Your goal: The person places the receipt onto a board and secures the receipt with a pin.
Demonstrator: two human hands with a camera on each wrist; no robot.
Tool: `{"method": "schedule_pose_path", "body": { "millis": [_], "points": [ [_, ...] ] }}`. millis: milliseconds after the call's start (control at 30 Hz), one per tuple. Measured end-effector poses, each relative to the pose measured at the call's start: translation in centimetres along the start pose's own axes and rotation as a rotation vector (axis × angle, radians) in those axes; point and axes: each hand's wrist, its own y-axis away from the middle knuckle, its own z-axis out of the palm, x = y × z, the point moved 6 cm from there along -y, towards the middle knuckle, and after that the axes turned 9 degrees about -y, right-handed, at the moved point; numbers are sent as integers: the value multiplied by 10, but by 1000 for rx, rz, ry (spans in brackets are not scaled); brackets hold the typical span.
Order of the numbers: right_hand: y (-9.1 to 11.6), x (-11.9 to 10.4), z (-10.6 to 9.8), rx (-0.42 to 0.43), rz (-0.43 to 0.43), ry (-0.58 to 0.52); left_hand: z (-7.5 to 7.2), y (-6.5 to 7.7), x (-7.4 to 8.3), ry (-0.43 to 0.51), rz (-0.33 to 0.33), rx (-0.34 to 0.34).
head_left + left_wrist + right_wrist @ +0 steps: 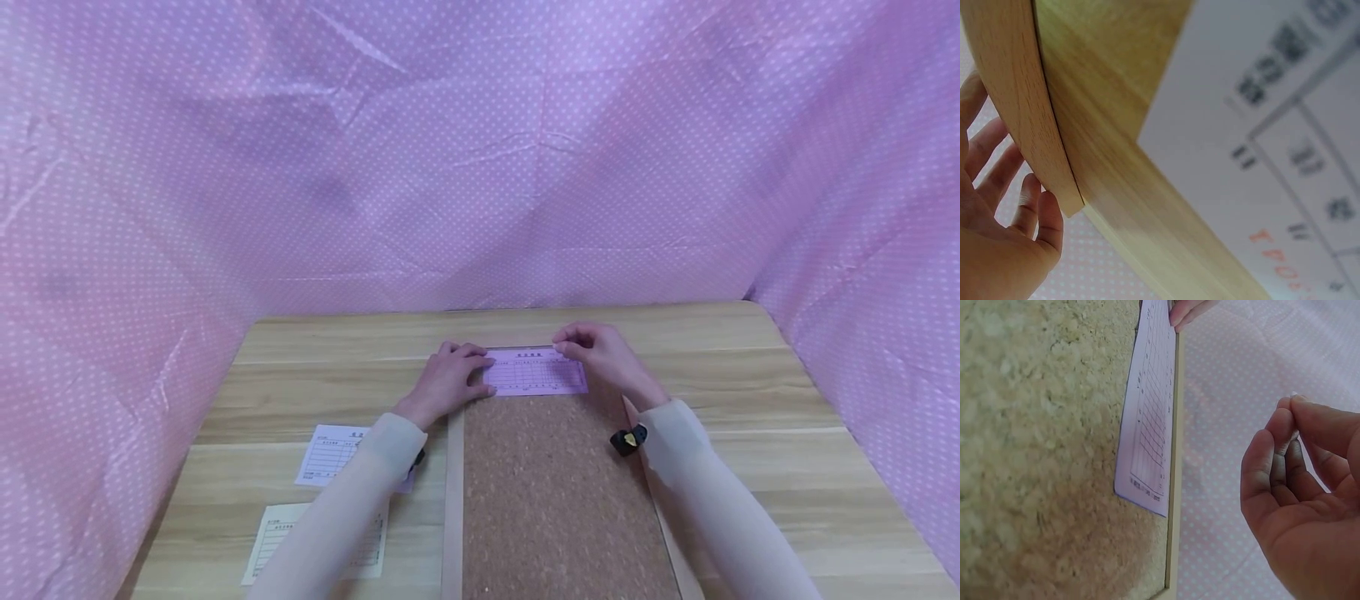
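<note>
I see the pink slip [534, 375] lying long-side across the cork board [558, 492], at its far end; left grip [448, 381], fingers apart, touches its left edge; right grip [609, 358] pinches a tiny pale thing [1295, 394] near its far-right corner.

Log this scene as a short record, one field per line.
Board: framed cork board on a wooden table
On board: lilac printed slip, at the far end
Left hand: touching that slip's left edge
Right hand: pinching a tiny whitish item, too small to identify
Left of board: white slip and cream slip, partly hidden by the left sleeve
Backdrop: pink dotted cloth
</note>
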Motion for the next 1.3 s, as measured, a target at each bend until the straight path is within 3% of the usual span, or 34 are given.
{"method": "schedule_pose_path", "body": {
  "millis": [1300],
  "points": [
    [-29, 23, 20, -64, 136, -67, 1, -1, 0, -11, -10, -4]
  ]
}}
